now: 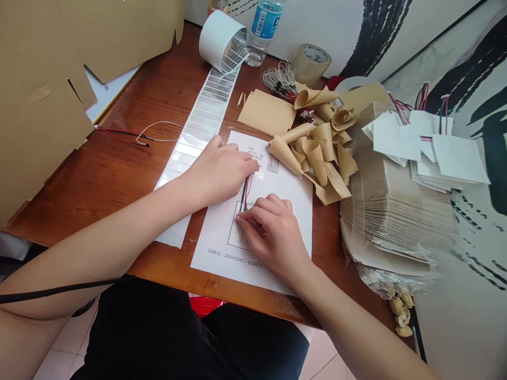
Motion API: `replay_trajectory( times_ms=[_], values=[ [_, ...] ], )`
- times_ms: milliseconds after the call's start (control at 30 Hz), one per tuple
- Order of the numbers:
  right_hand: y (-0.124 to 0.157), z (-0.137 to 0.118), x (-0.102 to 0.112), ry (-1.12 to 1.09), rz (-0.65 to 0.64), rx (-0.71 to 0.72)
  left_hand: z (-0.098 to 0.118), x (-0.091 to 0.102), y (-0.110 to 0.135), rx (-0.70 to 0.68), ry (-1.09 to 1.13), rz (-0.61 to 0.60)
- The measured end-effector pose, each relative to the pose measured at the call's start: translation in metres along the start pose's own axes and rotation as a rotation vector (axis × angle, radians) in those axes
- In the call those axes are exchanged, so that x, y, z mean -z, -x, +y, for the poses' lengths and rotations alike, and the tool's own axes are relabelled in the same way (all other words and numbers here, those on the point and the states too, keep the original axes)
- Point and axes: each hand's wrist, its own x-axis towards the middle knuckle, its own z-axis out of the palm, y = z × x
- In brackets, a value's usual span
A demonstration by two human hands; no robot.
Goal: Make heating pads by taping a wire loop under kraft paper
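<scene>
A thin red-and-black wire [247,191] runs between my two hands over a printed white sheet [216,232]. My left hand [222,170] is closed at the wire's upper end, its fingertips low over the printed text. Nearer to me, my right hand [273,227] pinches the lower end between thumb and forefinger, above a printed rectangle. The wire's two ends are hidden by my fingers. Under my left forearm passes a strip of silvery labels [202,113], unrolled from a white roll [222,39].
Curled brown paper pieces [317,150] and a flat brown stack [267,112] lie beyond the sheet. Bundled wires [279,79], packing tape [311,62] and a water bottle [264,29] stand behind. Folded cardboard [396,211] carries white cards [428,140] at right. Loose wires [138,138] lie left.
</scene>
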Motion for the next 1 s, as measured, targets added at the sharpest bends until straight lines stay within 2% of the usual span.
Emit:
replay_trajectory(
  times_ms=[433, 1000],
  values=[
    [-0.0005, -0.0027, 0.0045, -0.029, 0.032, -0.034, 0.0007, -0.0003, 0.0013, 0.008, 0.011, 0.007],
    [-0.0024, -0.0006, 0.0002, -0.034, -0.034, -0.051, 0.0007, -0.0012, 0.0005, 0.011, 0.013, 0.010]
  ],
)
